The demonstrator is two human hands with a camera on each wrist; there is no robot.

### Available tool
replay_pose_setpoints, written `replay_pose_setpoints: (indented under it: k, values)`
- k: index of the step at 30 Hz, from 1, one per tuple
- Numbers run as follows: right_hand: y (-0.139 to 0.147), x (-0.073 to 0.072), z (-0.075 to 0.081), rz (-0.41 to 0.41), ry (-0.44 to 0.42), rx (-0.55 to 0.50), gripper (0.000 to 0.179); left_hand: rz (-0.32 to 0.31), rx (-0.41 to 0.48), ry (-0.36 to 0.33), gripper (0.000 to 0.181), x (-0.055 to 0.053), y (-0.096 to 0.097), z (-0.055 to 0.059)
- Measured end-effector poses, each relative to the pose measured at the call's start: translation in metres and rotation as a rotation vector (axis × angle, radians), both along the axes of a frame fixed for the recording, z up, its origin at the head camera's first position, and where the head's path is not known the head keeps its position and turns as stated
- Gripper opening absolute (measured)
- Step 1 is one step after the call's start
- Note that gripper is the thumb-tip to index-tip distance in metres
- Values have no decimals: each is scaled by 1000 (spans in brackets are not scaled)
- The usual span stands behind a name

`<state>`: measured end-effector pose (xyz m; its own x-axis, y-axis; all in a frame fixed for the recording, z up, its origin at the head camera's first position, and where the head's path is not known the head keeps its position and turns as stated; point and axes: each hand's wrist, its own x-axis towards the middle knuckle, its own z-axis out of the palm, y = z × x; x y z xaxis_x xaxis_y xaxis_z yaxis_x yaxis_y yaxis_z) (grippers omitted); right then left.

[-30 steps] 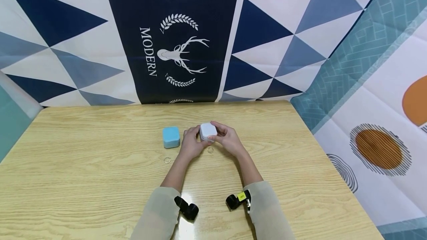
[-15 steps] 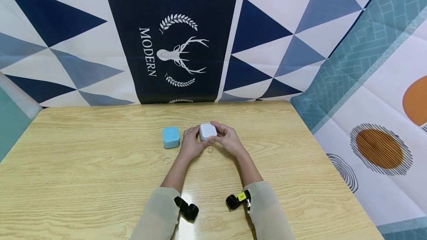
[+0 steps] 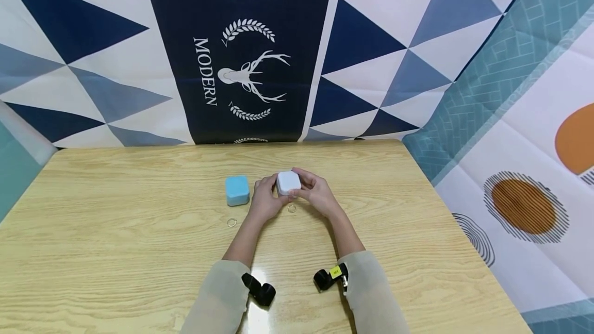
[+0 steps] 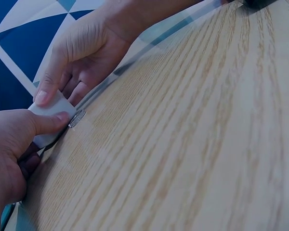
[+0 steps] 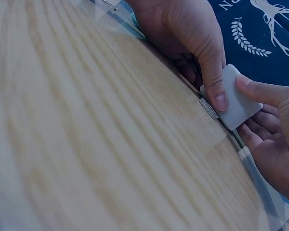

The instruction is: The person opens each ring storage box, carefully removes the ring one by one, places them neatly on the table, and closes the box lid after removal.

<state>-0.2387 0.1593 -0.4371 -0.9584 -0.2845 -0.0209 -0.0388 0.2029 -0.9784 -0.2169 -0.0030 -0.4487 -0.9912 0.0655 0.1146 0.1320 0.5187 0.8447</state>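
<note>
A small white box (image 3: 289, 181) with rounded corners, like a ring box, is held between both hands near the back of the table. My left hand (image 3: 265, 200) grips its left side, thumb at the near face. From the right, my right hand (image 3: 317, 193) pinches it with thumb and fingers. Just in front of the box lies a ring (image 3: 292, 209); in the right wrist view this ring (image 5: 208, 109) looks studded with sparkling stones. Left of the left hand stands a light blue box (image 3: 237, 190) of the same shape, with a second ring (image 3: 232, 222) in front of it.
The wood-grain table (image 3: 139, 251) spreads out around the hands. A patterned cloth (image 3: 250, 66) hangs behind its back edge, and another cloth (image 3: 510, 220) hangs on the right. Black wrist cameras (image 3: 265, 294) sit on both sleeves.
Both hands keep hold of the white box in nearly the same place. The whole view has shifted very slightly; the blue box and the rings have not moved on the table.
</note>
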Motion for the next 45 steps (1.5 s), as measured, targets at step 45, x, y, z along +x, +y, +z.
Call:
replay_pose_setpoints:
  k: [45]
  values:
    - [6, -2, 16, -367, 37, -2, 28, 19, 85, -21, 71, 18, -8, 12]
